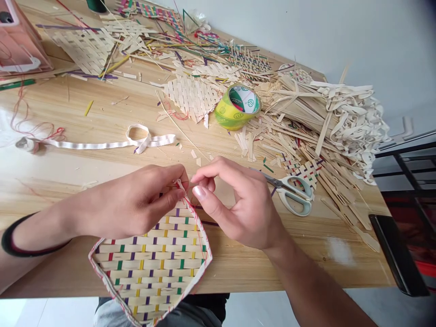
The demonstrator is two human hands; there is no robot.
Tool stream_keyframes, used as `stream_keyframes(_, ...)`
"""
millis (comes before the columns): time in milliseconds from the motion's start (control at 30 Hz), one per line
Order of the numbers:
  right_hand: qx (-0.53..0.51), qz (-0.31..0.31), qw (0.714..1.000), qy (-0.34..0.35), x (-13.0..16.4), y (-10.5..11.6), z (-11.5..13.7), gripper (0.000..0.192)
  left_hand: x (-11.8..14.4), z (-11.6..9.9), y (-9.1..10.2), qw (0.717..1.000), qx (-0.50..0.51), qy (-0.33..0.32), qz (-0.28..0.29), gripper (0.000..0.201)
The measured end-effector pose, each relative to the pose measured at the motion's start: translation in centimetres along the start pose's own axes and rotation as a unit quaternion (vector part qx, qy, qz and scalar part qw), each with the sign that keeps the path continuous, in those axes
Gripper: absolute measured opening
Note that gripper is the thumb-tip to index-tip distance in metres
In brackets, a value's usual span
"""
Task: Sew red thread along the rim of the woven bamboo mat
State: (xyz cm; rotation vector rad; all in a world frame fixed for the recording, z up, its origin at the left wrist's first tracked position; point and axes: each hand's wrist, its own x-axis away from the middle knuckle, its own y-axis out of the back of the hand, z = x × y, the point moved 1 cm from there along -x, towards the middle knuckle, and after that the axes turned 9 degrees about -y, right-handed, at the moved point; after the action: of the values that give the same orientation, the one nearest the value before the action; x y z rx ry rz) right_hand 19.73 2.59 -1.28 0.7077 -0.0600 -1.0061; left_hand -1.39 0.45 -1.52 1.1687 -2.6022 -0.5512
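A woven bamboo mat (pixel 160 268) with purple, yellow, green and red strips hangs partly over the table's front edge. White tape, stitched with red thread, binds its rim. My left hand (pixel 143 200) pinches the mat's upper corner, fingers closed on the white edging. Close beside that corner, my right hand (pixel 238 200) holds thumb and forefinger nearly together. Whatever may lie between those fingertips is too small to make out. Red thread (pixel 199 227) runs down along the mat's right rim. White-handled scissors (pixel 296 193) lie just right of my right hand, their blades partly hidden behind it.
A yellow tape roll (pixel 235 109) stands mid-table. Loose white ribbon (pixel 102 144) lies at left, near a pink box (pixel 23 41). Bamboo strips (pixel 293 100) and woven pieces (pixel 192 95) cover the back and right. A black phone (pixel 397 252) rests at the right edge.
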Motion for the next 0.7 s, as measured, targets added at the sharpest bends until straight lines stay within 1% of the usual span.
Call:
stream_keyframes(133,0.000,0.005,1.000,0.008,0.08,-0.01,-0.02,0.010,0.05,-0.05,-0.01,1.000,0.002,-0.002,0.003,0.028)
stream_keyframes(333,-0.007,0.014,1.000,0.019,0.35,-0.37,-0.16,0.015,0.15,-0.70,-0.05,1.000,0.011,0.024,0.004,0.030)
stream_keyframes(467,-0.015,0.017,1.000,0.019,0.29,-0.47,-0.20,0.014,0.18,-0.91,0.15,1.000,0.013,0.019,-0.002,0.030)
stream_keyframes(633,-0.018,0.000,1.000,0.013,0.19,-0.19,-0.23,0.012,0.27,-0.73,0.37,1.000,0.016,0.020,-0.006,0.031)
stream_keyframes(700,-0.016,0.005,1.000,0.018,0.21,-0.24,-0.23,0.012,0.34,-0.59,0.32,1.000,0.015,0.025,-0.007,0.031)
